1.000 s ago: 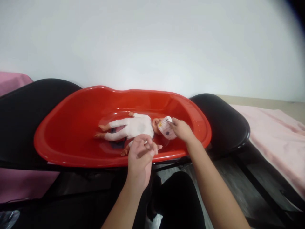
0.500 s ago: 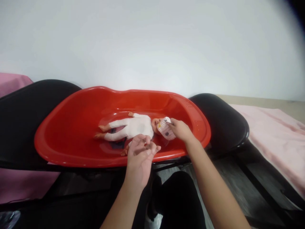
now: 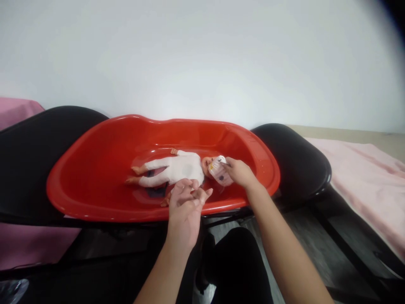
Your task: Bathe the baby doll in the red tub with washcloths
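A baby doll in a white bodysuit lies on its back in a red baby bathtub, head to the right and feet to the left. My right hand is closed on a small white printed cloth, which lies against the doll's head and covers part of it. Above the tub's near rim, my left hand is held palm up with loosely curled fingers apart and nothing in them. It hides one arm of the doll in part. Something dark lies under the doll's legs.
Black chair seats stand on either side of the tub, one at the left and one at the right. A pale pink cloth covers a surface at far right. Darker pink fabric shows at left. Behind rises a white wall.
Almost nothing differs. My left fingers have shifted very slightly; the right hand, cloth and doll stay in place.
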`<state>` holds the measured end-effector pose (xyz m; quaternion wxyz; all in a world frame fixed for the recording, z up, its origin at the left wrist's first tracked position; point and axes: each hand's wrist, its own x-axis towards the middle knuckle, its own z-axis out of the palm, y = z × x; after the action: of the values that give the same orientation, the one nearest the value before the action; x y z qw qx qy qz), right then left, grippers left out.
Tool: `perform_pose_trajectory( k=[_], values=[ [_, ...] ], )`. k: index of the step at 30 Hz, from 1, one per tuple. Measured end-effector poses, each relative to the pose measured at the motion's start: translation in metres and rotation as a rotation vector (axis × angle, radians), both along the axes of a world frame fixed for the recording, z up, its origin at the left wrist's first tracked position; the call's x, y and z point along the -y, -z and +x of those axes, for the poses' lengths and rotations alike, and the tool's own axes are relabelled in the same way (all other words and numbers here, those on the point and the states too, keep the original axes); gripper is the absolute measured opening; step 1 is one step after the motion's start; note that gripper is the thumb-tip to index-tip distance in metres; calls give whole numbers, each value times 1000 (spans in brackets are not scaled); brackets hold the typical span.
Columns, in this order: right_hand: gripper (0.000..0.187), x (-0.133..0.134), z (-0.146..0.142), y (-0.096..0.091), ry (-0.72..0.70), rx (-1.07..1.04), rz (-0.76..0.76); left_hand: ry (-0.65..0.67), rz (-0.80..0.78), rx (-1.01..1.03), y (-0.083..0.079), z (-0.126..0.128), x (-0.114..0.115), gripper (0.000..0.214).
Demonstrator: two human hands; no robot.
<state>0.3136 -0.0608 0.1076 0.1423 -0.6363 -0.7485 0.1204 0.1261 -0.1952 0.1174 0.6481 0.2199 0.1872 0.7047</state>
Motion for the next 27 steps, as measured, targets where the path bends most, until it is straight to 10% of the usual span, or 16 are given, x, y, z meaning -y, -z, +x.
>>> perform_pose_trajectory(
  k=[27],
  values=[
    [33,4,-3,-4,-75,8,-44,24,114,-9,2,0,0,29]
  ],
)
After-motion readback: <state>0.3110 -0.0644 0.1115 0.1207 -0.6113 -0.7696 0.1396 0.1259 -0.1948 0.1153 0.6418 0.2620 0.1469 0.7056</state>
